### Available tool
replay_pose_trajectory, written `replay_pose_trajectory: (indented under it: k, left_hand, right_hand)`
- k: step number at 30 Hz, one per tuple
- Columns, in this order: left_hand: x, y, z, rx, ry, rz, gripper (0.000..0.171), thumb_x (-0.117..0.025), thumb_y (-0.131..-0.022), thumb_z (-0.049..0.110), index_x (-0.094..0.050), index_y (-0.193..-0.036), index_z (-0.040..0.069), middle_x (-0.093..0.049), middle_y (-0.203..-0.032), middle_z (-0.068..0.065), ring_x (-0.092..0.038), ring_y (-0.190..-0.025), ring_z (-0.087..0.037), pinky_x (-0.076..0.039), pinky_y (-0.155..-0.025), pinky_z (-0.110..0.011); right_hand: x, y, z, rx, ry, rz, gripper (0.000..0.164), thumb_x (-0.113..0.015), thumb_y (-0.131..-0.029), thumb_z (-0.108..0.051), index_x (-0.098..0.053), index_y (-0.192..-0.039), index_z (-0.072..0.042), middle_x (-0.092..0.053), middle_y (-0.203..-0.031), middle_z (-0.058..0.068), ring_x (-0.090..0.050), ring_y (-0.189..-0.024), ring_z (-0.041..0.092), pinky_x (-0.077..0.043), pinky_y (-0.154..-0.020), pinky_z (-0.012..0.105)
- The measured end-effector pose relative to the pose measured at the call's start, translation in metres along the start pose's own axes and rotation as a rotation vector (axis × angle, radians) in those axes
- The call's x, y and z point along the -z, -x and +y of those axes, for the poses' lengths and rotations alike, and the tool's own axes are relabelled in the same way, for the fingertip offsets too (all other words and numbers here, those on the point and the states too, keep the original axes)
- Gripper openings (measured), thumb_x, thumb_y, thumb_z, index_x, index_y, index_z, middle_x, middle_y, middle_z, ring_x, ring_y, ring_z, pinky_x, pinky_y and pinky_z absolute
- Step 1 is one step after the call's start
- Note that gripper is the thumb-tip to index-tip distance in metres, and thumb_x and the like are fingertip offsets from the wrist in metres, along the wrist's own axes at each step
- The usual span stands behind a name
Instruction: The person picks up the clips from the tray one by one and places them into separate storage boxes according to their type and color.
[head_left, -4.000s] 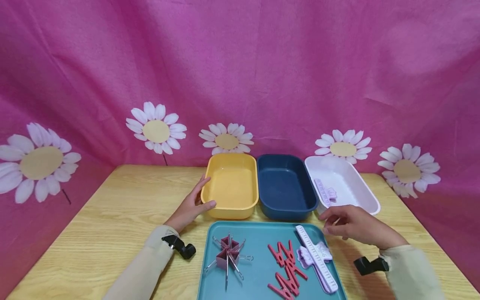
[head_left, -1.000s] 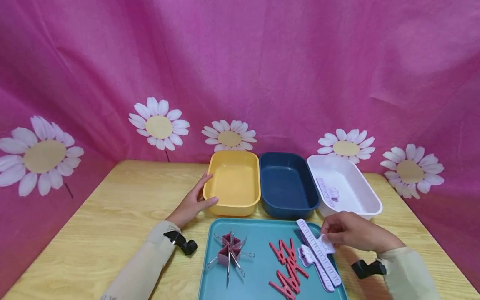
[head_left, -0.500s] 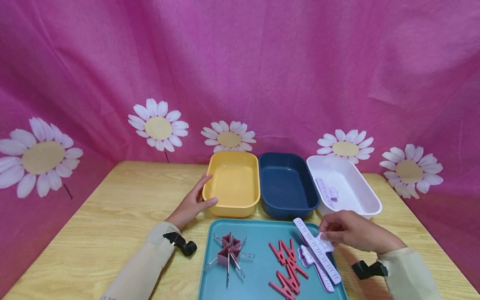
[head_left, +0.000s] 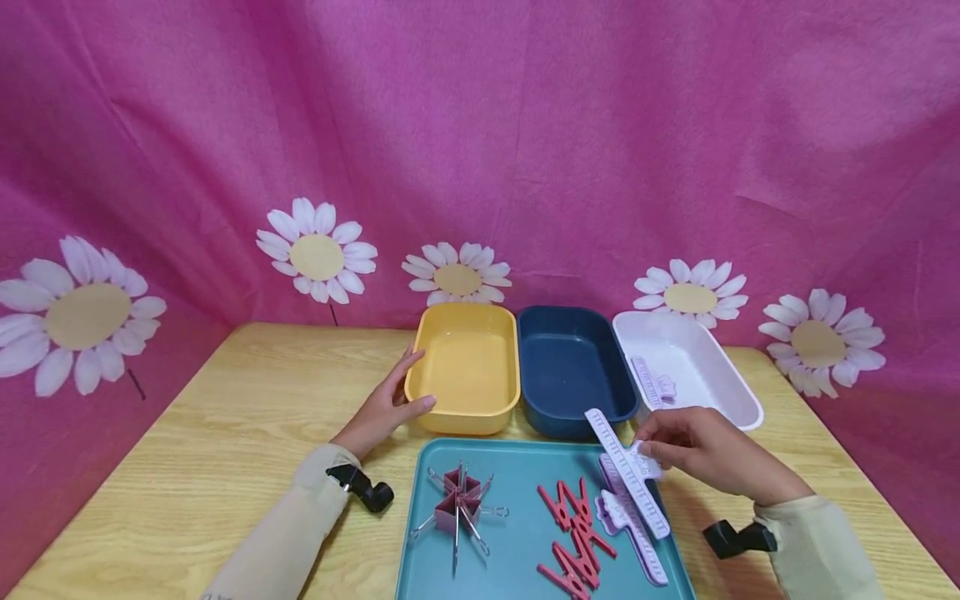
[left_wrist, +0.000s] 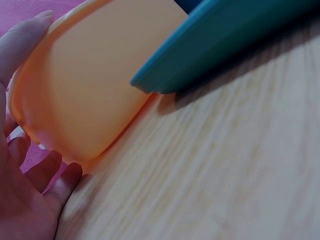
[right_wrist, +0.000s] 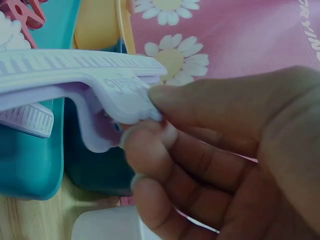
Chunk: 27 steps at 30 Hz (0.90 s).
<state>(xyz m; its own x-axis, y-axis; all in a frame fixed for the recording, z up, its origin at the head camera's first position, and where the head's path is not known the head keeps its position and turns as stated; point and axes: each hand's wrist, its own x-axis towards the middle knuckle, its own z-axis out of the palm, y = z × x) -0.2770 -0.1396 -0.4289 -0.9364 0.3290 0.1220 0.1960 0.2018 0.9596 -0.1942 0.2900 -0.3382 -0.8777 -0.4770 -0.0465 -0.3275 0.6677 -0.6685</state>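
Note:
My right hand (head_left: 697, 446) pinches a long lavender bag clip (head_left: 626, 471) with ruler-like markings by its scalloped handle, thumb on top and fingertips beneath. The clip is raised over the right side of the teal tray (head_left: 517, 454). A second lavender clip (head_left: 643, 546) lies partly under it in the head view. My left hand (head_left: 382, 412) grips the near-left corner of the yellow bin (head_left: 465, 423), thumb at the rim and fingers round the side. In the left wrist view its fingers (left_wrist: 65, 181) curl by the bin's lower edge. At least one similar clip (head_left: 647, 382) lies inside the white bin (head_left: 738, 392).
Several red clothespins (head_left: 577, 542) lie mid-tray. Left of them stand dusty-pink binder clips (head_left: 457, 504) with wire handles up. A navy bin (head_left: 577, 425) sits between the yellow and white bins. A pink flowered curtain (head_left: 480, 150) hangs behind the wooden table (head_left: 300, 375).
My right hand has closed on the upper lavender clip and lifted it up and slightly left, off the clip below. The left hand stays at the yellow bin.

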Motion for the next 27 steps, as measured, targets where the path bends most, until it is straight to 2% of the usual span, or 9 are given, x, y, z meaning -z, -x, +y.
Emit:
replay_pose_trajectory:
  k: [4, 7, 11, 16, 25, 27]
  left_hand:
    - [-0.001, 0.003, 0.01, -0.003, 0.004, -0.011, 0.076, -0.066, -0.093, 0.019, -0.021, -0.154, 0.015, 0.003, -0.162, -0.006, -0.014, -0.146, -0.029, -0.021, -0.115, -0.043]
    - [-0.001, -0.001, 0.004, -0.007, 0.006, -0.002, 0.075, -0.066, -0.093, 0.02, -0.023, -0.154, 0.02, 0.002, -0.162, -0.002, -0.014, -0.146, -0.026, -0.021, -0.116, -0.042]
    - [-0.002, -0.007, -0.009, -0.012, -0.007, 0.014, 0.075, -0.067, -0.092, 0.027, -0.024, -0.153, 0.028, 0.001, -0.162, 0.005, -0.016, -0.146, -0.023, -0.023, -0.115, -0.041]
    - [-0.002, -0.008, -0.015, -0.008, -0.008, 0.017, 0.076, -0.069, -0.089, 0.037, -0.026, -0.151, 0.035, 0.0, -0.162, 0.009, -0.02, -0.145, -0.021, -0.025, -0.114, -0.041]
    - [0.001, -0.005, -0.017, -0.002, 0.005, 0.025, 0.076, -0.07, -0.088, 0.038, -0.027, -0.151, 0.036, -0.001, -0.161, 0.012, -0.023, -0.144, -0.022, -0.028, -0.113, -0.04]
    - [0.001, -0.005, -0.018, -0.018, 0.023, 0.013, 0.076, -0.07, -0.089, 0.034, -0.027, -0.151, 0.034, 0.0, -0.161, 0.009, -0.023, -0.144, -0.023, -0.028, -0.113, -0.04]
  right_hand:
    - [0.004, 0.001, -0.001, -0.018, 0.019, 0.055, 0.012, -0.066, -0.092, -0.018, -0.07, -0.101, -0.011, -0.067, -0.086, -0.001, -0.061, -0.071, 0.013, -0.055, -0.064, 0.025]
    - [0.006, 0.002, -0.002, -0.02, 0.025, 0.103, 0.012, -0.066, -0.092, -0.016, -0.07, -0.101, -0.01, -0.066, -0.086, 0.0, -0.06, -0.069, 0.013, -0.055, -0.064, 0.025]
    - [0.008, 0.003, -0.002, -0.024, 0.043, 0.17, 0.011, -0.068, -0.091, -0.018, -0.07, -0.098, -0.01, -0.064, -0.077, 0.0, -0.059, -0.065, 0.014, -0.053, -0.059, 0.025]
    - [0.008, 0.004, -0.002, -0.07, 0.07, 0.244, 0.014, -0.069, -0.09, -0.02, -0.071, -0.099, -0.01, -0.064, -0.075, -0.001, -0.058, -0.065, 0.014, -0.053, -0.058, 0.024]
    - [0.011, 0.005, 0.004, -0.097, 0.045, 0.336, 0.021, -0.069, -0.09, -0.022, -0.072, -0.104, -0.006, -0.067, -0.085, 0.003, -0.06, -0.069, 0.016, -0.055, -0.061, 0.025]
    - [0.013, 0.006, 0.007, -0.11, 0.034, 0.351, 0.023, -0.068, -0.091, -0.023, -0.071, -0.106, -0.005, -0.067, -0.086, 0.004, -0.06, -0.069, 0.017, -0.055, -0.06, 0.025]
